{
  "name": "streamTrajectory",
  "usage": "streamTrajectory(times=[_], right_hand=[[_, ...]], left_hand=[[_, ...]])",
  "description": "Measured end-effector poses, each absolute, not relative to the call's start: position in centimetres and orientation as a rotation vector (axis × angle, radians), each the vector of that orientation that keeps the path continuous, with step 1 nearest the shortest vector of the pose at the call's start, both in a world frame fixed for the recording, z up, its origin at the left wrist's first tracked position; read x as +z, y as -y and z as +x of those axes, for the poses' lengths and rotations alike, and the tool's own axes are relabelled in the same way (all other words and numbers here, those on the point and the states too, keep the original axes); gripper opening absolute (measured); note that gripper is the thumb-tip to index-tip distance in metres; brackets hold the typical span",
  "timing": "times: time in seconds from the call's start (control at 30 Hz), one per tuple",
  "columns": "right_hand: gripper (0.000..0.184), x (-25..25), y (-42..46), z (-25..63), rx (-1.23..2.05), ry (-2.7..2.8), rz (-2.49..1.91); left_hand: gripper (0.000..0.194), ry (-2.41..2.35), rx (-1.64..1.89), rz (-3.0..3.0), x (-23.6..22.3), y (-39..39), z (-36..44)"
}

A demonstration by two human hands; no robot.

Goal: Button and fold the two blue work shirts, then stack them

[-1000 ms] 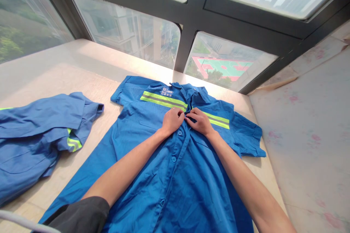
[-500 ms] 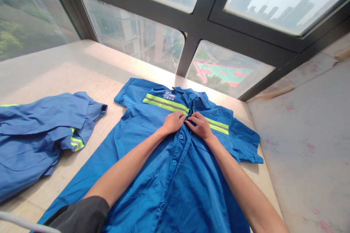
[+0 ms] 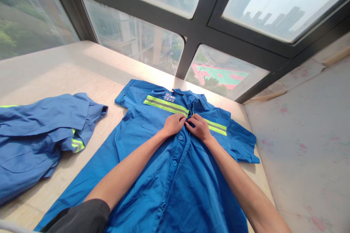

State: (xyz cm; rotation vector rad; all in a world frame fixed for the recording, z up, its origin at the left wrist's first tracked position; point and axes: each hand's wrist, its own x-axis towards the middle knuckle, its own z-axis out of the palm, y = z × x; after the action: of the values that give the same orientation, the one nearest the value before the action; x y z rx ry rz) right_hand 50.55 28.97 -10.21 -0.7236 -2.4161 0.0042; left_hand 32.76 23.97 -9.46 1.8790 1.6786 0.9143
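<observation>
A blue short-sleeved work shirt lies front up, its collar toward the window and yellow-green reflective bands across the chest. My left hand pinches the front placket just under the band. Close against it, my right hand grips the other front edge, the fingertips of both hands almost meeting. Whatever sits between the fingertips is hidden. Below my hands, a blue button and another button show on the placket.
A second blue garment with reflective strips lies folded at the left on the pale sill. Dark window frames rise behind. A flowered wall borders the right side. A pale cable crosses the lower left corner.
The view has shifted slightly. My hands stay at the same spot on the placket, with only small finger movement; the shirt lies as before.
</observation>
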Motion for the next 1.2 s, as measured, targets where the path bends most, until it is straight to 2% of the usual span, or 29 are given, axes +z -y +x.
streamTrajectory(times=[0.13, 0.3, 0.43, 0.57, 0.8, 1.2], right_hand=[[0.023, -10.26, -28.99, 50.57, 0.045, 2.398, -0.736], [0.024, -10.25, -29.04, 50.57, 0.069, 2.336, -0.789], [0.018, -10.31, -29.08, 50.69, 0.117, 2.32, -0.781], [0.015, -10.36, -29.17, 50.78, 0.146, 2.392, -0.714], [0.019, -10.35, -29.37, 50.61, 0.064, 2.466, -0.662], [0.028, -10.07, -29.32, 50.57, -0.011, 2.483, -0.583]], left_hand=[[0.019, -1.706, 1.002, 1.802, -9.52, -23.76, 32.91], [0.025, -1.712, 1.054, 1.777, -9.63, -23.6, 32.74], [0.015, -1.763, 1.054, 1.853, -9.67, -23.55, 32.7], [0.016, -1.805, 1.032, 1.919, -9.87, -23.64, 32.75], [0.026, -1.923, 0.958, 1.984, -10.21, -23.57, 32.78], [0.02, -2.025, 0.909, 1.983, -10.04, -23.59, 32.69]])
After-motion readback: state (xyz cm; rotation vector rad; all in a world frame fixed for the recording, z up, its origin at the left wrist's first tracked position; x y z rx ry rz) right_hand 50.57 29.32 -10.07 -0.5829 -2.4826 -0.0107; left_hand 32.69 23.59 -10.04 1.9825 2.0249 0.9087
